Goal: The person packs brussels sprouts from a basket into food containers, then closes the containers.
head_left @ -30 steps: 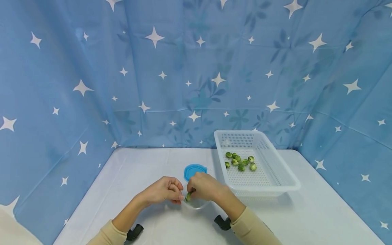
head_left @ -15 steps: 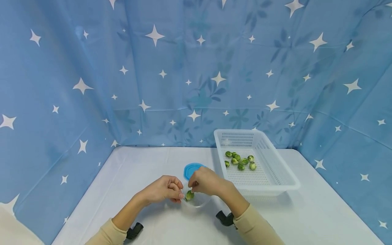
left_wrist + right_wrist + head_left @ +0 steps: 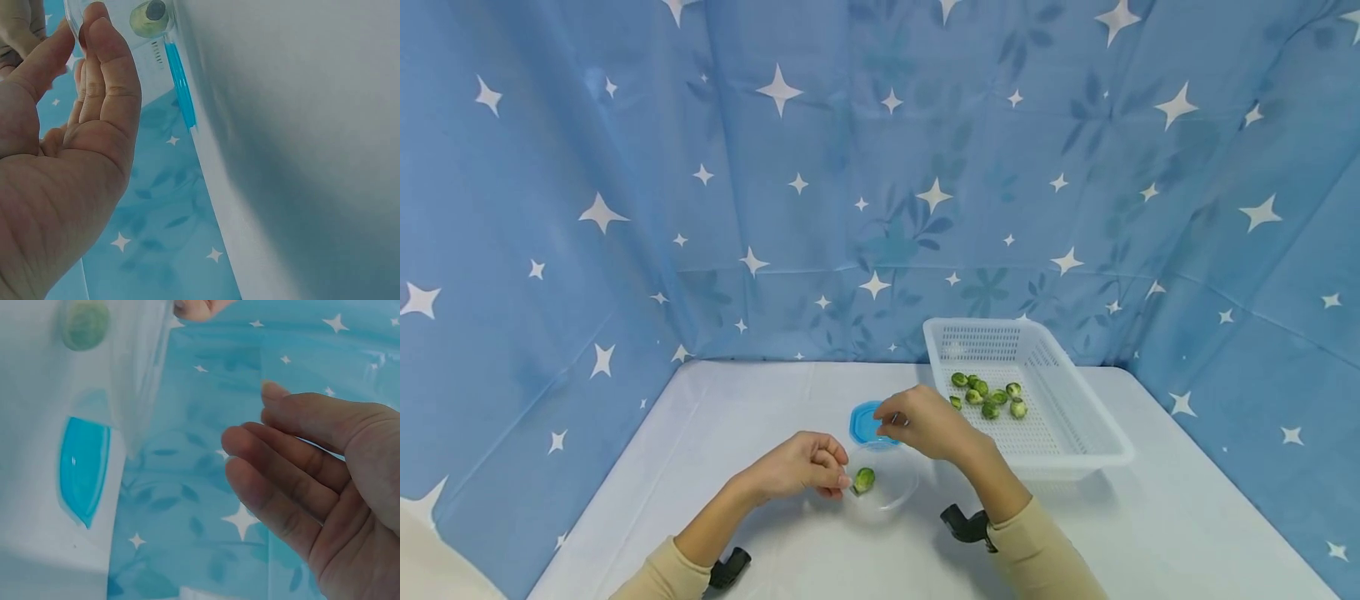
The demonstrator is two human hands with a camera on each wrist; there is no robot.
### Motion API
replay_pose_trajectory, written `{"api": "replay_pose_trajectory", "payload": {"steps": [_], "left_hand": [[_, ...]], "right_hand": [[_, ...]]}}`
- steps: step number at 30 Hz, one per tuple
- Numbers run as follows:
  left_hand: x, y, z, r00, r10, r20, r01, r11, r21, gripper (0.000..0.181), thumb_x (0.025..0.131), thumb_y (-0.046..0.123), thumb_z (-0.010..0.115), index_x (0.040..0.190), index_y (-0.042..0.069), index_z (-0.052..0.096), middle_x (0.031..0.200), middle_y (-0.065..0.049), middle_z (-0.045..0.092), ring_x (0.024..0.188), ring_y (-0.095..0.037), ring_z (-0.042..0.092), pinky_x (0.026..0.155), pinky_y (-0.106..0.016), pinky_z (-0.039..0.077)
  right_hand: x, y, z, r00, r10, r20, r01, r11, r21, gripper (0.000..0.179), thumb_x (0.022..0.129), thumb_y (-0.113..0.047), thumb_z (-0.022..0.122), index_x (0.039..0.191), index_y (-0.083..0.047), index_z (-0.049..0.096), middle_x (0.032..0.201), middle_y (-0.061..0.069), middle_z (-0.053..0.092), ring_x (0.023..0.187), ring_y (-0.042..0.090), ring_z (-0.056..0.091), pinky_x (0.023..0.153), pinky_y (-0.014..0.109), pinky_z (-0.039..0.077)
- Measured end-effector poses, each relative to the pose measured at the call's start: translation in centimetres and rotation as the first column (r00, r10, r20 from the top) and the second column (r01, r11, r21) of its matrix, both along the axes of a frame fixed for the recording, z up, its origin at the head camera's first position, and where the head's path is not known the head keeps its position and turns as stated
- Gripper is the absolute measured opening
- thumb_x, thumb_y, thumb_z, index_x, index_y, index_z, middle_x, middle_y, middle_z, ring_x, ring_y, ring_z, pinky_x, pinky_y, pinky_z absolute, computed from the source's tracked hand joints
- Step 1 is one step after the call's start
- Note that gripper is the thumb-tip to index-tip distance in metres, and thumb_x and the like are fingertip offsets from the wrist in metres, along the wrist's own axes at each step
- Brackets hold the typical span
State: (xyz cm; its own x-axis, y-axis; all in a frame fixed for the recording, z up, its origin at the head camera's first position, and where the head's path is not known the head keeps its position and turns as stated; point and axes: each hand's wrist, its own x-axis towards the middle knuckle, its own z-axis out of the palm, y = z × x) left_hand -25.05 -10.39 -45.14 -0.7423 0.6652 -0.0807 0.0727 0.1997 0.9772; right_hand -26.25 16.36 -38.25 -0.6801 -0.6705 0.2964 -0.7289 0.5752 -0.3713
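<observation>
A clear round container (image 3: 891, 492) stands on the table with one Brussels sprout (image 3: 864, 480) inside, near its left wall. My left hand (image 3: 808, 468) pinches the container's left rim between thumb and fingers, as the left wrist view also shows. Above the container's far side is my right hand (image 3: 923, 421), its fingers loosely bent and holding nothing; in the right wrist view a gap shows between thumb and fingers. Behind the container lies a blue lid (image 3: 863, 423), partly covered by the right hand in the head view.
At the back right stands a white perforated basket (image 3: 1075, 408) with several Brussels sprouts (image 3: 990, 410) in it. The table (image 3: 760, 408) has a white cover. Blue curtains (image 3: 820, 225) with white stars hang around it.
The right hand has let go of the Brussels sprout in the container, then risen and moved back to the right. The left hand has stayed at the rim.
</observation>
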Motion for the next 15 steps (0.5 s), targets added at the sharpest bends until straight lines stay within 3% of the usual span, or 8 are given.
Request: {"api": "replay_pose_trajectory", "payload": {"steps": [8,15], "left_hand": [[-0.1,0.1,-0.3,1.0,0.008,0.026,-0.008,1.0,0.004,0.034,0.098,0.012,0.074,0.118,-0.012,0.059,0.093,-0.019,0.075,0.081,-0.022,0.075,0.078,-0.039,0.065],[0.0,0.0,0.0,0.999,0.019,0.026,-0.019,1.0,-0.002,0.034,0.097,0.012,0.074,0.117,-0.011,0.06,0.09,-0.013,0.075,0.08,-0.023,0.074,0.078,-0.042,0.065]], "right_hand": [[0.2,1.7,2.2,0.995,-0.066,-0.077,0.061,0.996,-0.069,0.018,0.095,-0.016,0.078,0.111,-0.01,0.08,0.105,0.004,0.08,0.084,0.013,0.076,0.074,0.021,0.061],[-0.3,3.5,5.3,0.984,-0.155,-0.089,0.15,0.987,-0.052,0.019,0.096,-0.019,0.077,0.113,-0.011,0.079,0.108,0.005,0.079,0.087,0.014,0.076,0.078,0.029,0.063]]}}
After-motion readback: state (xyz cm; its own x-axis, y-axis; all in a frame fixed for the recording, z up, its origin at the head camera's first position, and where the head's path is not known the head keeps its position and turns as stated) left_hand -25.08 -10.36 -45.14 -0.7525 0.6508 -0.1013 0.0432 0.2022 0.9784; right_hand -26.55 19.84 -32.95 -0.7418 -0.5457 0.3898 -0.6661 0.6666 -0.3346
